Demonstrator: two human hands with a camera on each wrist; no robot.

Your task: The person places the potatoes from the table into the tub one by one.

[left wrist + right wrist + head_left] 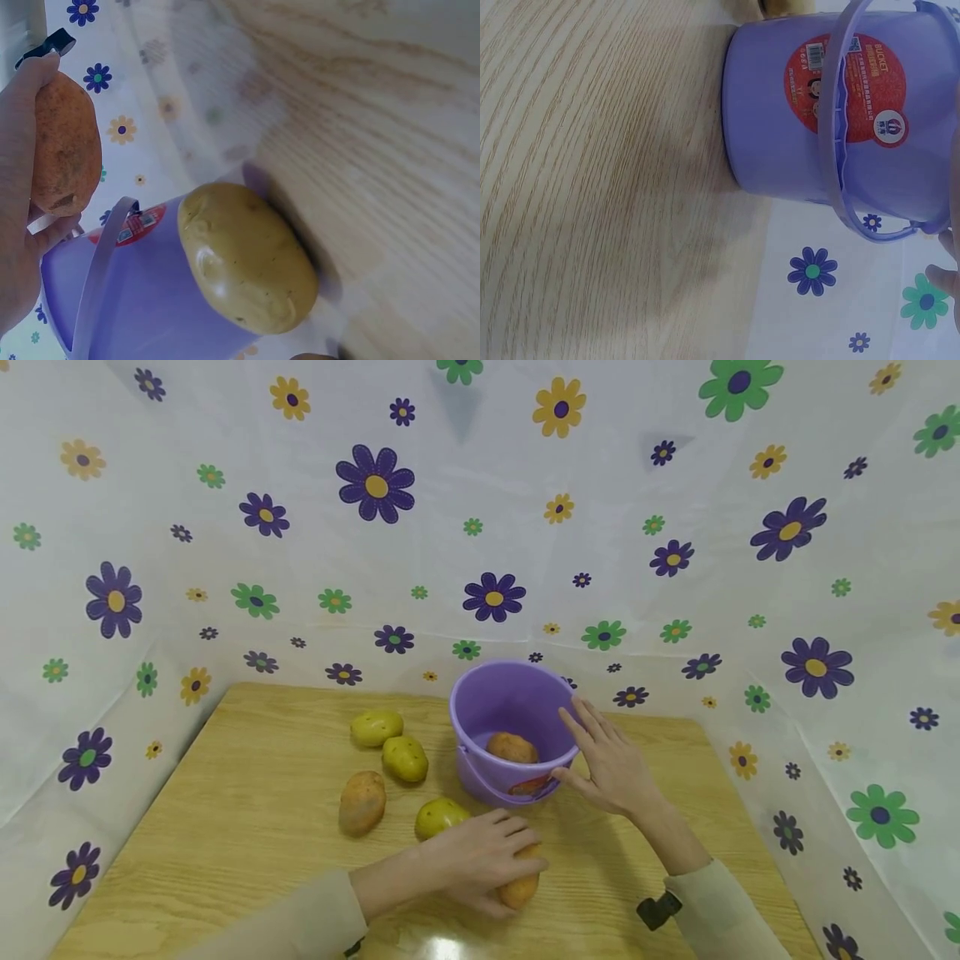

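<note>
Orange-brown and bumpy, the potato (520,887) sits inside your left hand (480,858), low on the pale wooden table (247,827). Your fingers (517,843) are curled over the top of it and your thumb is under it, so you are grasping it all round. In the left wrist view the same potato (66,146) lies against your palm. Just past your knuckles is a round yellow-green potato (439,815), close to your hand. Beyond your fingertips stands the small purple plastic bucket with a red sticker (510,727), and one more orange potato (512,747) lies at the bottom of it. Your right hand (611,764) is flat against the side of the bucket, fingers (588,718) straight and spread, not wrapped round anything; the thumb points at the bucket's near wall. In the right wrist view you see only the fingertips (946,274) beside the bucket's thin handle (840,135). Farther off, away from your left fingers, lie two more yellow-green potatoes (390,742) and a long orange potato (362,802). White cloth with flowers (487,510) hangs behind the table.
</note>
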